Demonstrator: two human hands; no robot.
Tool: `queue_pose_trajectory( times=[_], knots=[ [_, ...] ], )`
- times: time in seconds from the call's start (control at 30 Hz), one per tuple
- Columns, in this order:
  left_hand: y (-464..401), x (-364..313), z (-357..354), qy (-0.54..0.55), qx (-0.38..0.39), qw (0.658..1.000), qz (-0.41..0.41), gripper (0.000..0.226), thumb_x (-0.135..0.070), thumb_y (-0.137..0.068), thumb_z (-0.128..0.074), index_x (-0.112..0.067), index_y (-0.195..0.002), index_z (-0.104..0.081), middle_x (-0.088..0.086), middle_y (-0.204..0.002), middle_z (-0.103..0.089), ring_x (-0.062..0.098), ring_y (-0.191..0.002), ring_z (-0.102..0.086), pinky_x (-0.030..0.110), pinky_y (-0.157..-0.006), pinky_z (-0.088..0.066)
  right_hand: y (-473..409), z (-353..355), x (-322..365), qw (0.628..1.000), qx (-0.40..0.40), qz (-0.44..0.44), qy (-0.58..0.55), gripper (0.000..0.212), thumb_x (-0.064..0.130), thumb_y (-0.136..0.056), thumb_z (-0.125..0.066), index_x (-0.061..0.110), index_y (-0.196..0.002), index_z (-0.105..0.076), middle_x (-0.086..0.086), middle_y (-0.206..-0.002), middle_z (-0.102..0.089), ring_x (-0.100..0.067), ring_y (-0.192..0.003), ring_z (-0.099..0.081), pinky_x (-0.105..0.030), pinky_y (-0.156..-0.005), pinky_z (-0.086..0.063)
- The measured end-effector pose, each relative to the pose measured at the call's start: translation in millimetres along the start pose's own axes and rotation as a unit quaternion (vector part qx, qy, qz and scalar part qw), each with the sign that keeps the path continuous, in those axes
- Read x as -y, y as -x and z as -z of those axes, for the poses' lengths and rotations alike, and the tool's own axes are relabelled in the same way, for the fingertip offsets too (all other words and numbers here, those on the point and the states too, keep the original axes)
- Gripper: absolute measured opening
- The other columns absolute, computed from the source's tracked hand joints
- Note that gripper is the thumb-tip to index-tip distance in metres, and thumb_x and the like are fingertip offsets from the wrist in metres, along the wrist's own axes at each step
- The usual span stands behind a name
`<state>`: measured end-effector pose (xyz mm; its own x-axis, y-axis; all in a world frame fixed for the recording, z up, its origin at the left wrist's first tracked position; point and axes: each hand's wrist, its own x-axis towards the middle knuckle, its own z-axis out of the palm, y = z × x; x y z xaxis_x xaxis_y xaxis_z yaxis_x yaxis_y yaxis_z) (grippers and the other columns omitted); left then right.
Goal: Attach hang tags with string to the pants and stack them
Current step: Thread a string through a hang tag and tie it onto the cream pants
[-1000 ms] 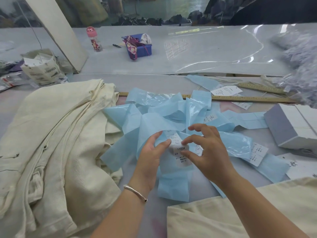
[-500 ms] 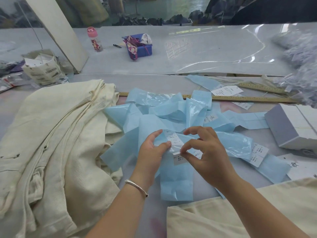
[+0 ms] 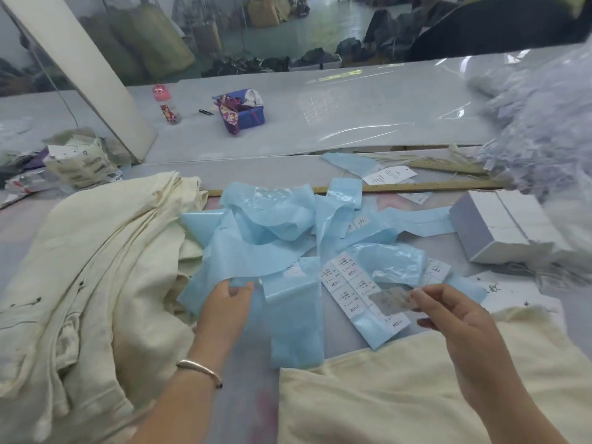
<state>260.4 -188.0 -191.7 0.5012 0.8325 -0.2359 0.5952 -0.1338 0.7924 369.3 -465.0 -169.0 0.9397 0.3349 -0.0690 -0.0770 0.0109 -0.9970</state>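
Hands [image 3: 448, 312] parted; sticker [image 3: 392, 301] peeled.

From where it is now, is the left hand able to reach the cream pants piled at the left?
Probably yes. The left hand rests on a blue backing strip right beside the cream pants, and nothing lies between them. The right hand holds a small label and is out of the way.

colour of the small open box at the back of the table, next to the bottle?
Blue-purple small open box, with floral patterned fabric hanging over its front; seen in the head view.
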Motion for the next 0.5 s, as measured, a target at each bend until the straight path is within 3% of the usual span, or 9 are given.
queue_pose_trajectory(
  times=[0.03, 0.1, 0.23, 0.3, 0.4, 0.5],
  knots=[
    [13.3, 0.9, 2.0, -0.040, -0.004, 0.999, -0.011, 0.023, -0.025, -0.093, -0.060, -0.011, -0.110, -0.065, 0.009, -0.107, -0.068, 0.027, -0.107, -0.062, 0.035, -0.092, -0.044, 1.6, 8.3, -2.0, 1.000, -0.006, -0.015, -0.004, 0.014, 0.018, -0.086, -0.064, 0.015, -0.073, -0.069, 0.004, -0.073, -0.070, -0.005, -0.069, -0.061, -0.016, -0.062, -0.049],
    [44.2, -1.2, 5.4, -0.092, -0.009, 0.995, -0.038, 0.030, -0.024, -0.092, -0.062, -0.009, -0.118, -0.067, 0.005, -0.117, -0.069, 0.020, -0.111, -0.062, 0.029, -0.093, -0.042, 5.6, 24.9, -2.8, 0.999, -0.014, -0.037, -0.008, 0.022, 0.016, -0.092, -0.058, 0.012, -0.072, -0.068, 0.002, -0.070, -0.069, -0.006, -0.066, -0.061, -0.016, -0.057, -0.049],
    [112.2, -25.8, -10.1, -0.077, -0.034, 0.988, -0.129, 0.016, -0.024, -0.090, -0.066, -0.020, -0.102, -0.075, -0.009, -0.100, -0.072, 0.010, -0.098, -0.066, 0.024, -0.084, -0.044, 18.8, 54.3, 7.8, 0.998, 0.009, -0.059, -0.009, 0.026, 0.018, -0.095, -0.053, 0.008, -0.075, -0.066, 0.000, -0.067, -0.066, -0.008, -0.063, -0.058, -0.031, -0.066, -0.046],
    [147.3, -44.3, -32.8, -0.024, 0.017, 0.983, -0.183, 0.008, -0.023, -0.088, -0.069, -0.023, -0.093, -0.075, -0.014, -0.095, -0.071, 0.000, -0.095, -0.064, 0.018, -0.083, -0.046, 27.3, 70.9, 17.1, 0.997, 0.036, -0.068, -0.009, 0.028, 0.019, -0.095, -0.053, 0.009, -0.073, -0.066, 0.001, -0.067, -0.065, -0.009, -0.063, -0.056, -0.032, -0.067, -0.044],
    [195.8, -70.5, -76.7, 0.020, 0.142, 0.971, -0.190, 0.005, -0.028, -0.085, -0.072, -0.029, -0.083, -0.076, -0.021, -0.094, -0.070, -0.009, -0.095, -0.061, 0.009, -0.077, -0.044, 41.7, 101.3, 29.5, 0.993, 0.086, -0.071, 0.032, 0.030, 0.024, -0.096, -0.053, 0.009, -0.073, -0.066, 0.005, -0.066, -0.066, -0.006, -0.062, -0.056, -0.028, -0.066, -0.045],
    [232.8, -87.9, -118.0, 0.024, 0.194, 0.963, -0.185, 0.006, -0.032, -0.080, -0.078, -0.035, -0.076, -0.075, -0.024, -0.097, -0.068, -0.008, -0.100, -0.060, 0.016, -0.084, -0.048, 52.8, 137.2, 34.8, 0.988, 0.124, -0.054, 0.080, 0.032, 0.029, -0.096, -0.052, 0.011, -0.073, -0.065, 0.005, -0.066, -0.066, -0.002, -0.063, -0.057, -0.021, -0.064, -0.045]
  ],
)
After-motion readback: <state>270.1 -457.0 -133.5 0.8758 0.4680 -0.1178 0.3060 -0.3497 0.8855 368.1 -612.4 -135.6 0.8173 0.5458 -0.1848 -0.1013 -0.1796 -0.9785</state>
